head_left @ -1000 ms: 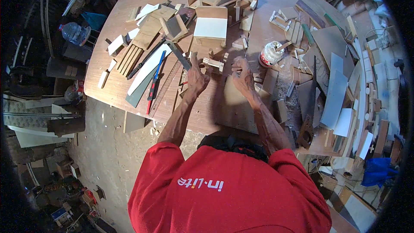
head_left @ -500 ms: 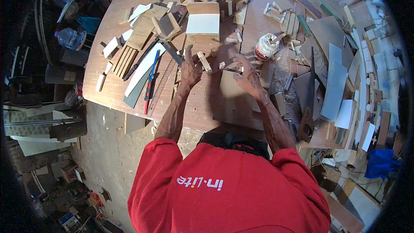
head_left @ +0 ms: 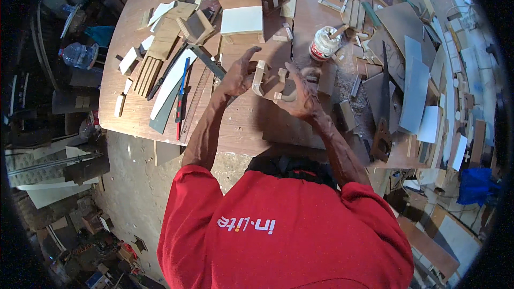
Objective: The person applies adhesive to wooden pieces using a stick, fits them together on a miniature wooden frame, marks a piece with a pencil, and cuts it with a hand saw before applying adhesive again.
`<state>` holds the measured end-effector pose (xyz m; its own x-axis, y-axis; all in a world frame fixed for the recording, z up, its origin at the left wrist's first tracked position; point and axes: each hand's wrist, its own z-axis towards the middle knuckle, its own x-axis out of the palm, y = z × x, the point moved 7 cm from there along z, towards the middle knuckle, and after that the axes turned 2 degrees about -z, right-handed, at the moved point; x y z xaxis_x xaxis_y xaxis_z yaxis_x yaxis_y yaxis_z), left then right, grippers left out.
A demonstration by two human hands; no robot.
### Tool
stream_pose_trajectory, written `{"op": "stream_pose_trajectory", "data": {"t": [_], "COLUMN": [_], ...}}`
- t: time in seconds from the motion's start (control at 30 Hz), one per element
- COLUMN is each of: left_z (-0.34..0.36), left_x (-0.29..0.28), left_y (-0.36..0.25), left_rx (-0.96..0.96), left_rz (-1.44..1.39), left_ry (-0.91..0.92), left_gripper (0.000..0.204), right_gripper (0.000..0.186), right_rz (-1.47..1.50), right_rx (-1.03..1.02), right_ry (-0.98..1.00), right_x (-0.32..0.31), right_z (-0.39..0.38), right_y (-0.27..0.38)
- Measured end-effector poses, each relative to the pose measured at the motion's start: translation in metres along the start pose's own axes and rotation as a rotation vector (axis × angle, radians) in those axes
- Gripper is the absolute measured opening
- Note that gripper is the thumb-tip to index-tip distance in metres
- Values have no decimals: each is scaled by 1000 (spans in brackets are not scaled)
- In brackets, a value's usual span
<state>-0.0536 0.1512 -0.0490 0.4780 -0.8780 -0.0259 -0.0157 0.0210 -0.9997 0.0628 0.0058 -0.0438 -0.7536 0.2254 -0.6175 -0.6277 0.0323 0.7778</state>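
Note:
Between my hands, over the near part of the table, is a small wooden piece (head_left: 259, 79) with light wood blocks at its ends and a darker brown part. My left hand (head_left: 237, 77) grips its left side, with the thumb and fingers around the edge. My right hand (head_left: 301, 96) curls round its right side, where a small light block (head_left: 278, 96) shows by the fingertips. The fingers and shadow hide part of the piece. Just beyond stands a small wooden seat-like model (head_left: 242, 21) with a white top.
An open jar (head_left: 324, 43) of white paste with a stick stands beyond my right hand. A handsaw (head_left: 383, 123) lies at the right. To the left are a blue-and-red tool (head_left: 182, 96), a dark metal square (head_left: 209, 63) and slatted wood (head_left: 145, 75). Offcuts crowd the right edge.
My hands have closed in on the wooden piece from both sides, and it is now held between them. My right hand has come lower. The whole view has shifted slightly.

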Motion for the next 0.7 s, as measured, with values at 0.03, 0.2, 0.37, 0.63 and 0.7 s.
{"op": "stream_pose_trajectory", "data": {"t": [0.03, 0.2, 0.37, 0.63, 0.7], "left_z": [4, 25, 21, -92, -117], "left_x": [10, 34, 29, 13, 34], "left_y": [7, 25, 36, 36, 47], "left_rx": [-132, -194, -220, -94, -99], "left_rz": [-160, 1, -197, -15, 151], "left_ry": [39, 216, 146, -825, -812], "left_gripper": [81, 70, 64, 33, 31], "right_gripper": [99, 93, 84, 78, 70], "right_rz": [-78, -221, 610, -48, -61], "right_rx": [-23, 77, 557, -62, 169], "right_ry": [-57, -313, 8, -465, -232], "right_x": [-5, 13, 87, -13, -21], "right_z": [-9, -56, -154, -81, -88], "right_y": [-1, -34, -143, -6, -12]}}
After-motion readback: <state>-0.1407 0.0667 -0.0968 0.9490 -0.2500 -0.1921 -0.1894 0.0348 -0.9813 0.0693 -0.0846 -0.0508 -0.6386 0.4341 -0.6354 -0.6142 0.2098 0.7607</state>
